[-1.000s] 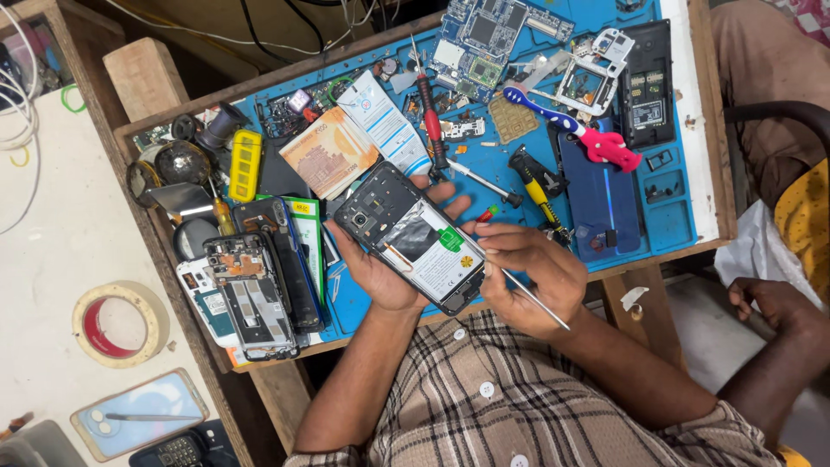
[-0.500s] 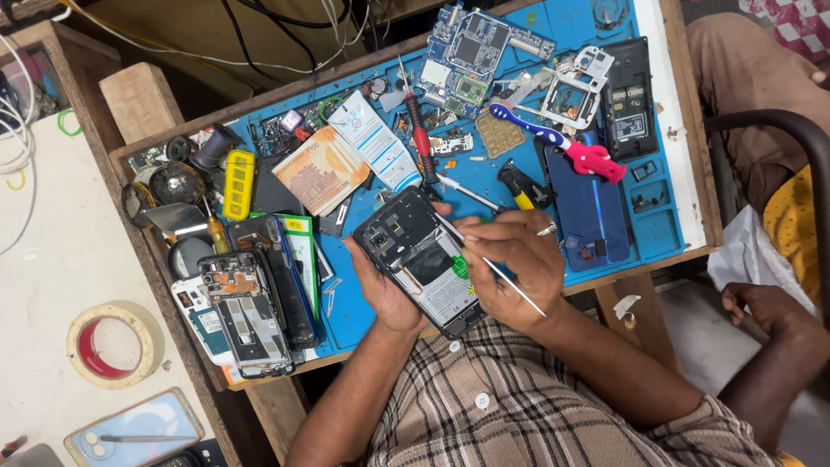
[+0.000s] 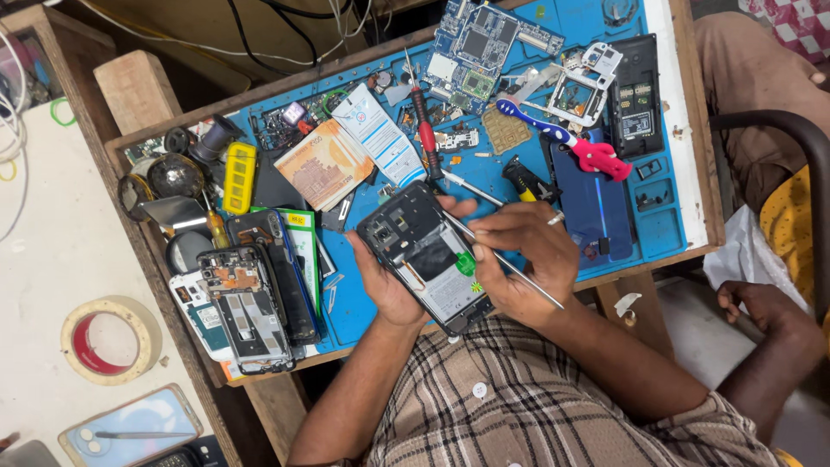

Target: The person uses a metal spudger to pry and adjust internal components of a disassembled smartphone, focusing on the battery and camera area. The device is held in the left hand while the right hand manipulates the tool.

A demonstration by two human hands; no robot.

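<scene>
My left hand point(image 3: 386, 287) grips an opened smartphone point(image 3: 425, 257) from below, its back cover off and its battery and green pull tab showing. My right hand point(image 3: 520, 259) rests over the phone's right edge and holds a thin metal tool point(image 3: 506, 262) like a pen, its tip lying across the upper part of the phone. Both hands hover above the front of a blue work mat point(image 3: 363, 303) on a wooden bench.
Stripped phones point(image 3: 246, 303) lie stacked at the mat's left. A red screwdriver point(image 3: 424, 130), circuit board point(image 3: 484, 47), toothbrush point(image 3: 562, 138), blue phone back point(image 3: 596, 203) and small parts crowd the mat. A tape roll point(image 3: 111, 339) sits on the white surface at left. Another person's arm point(image 3: 765, 316) is at right.
The right hand has moved up from the phone's lower right edge onto the phone, bringing the tool's tip over its upper part. The left hand keeps its hold.
</scene>
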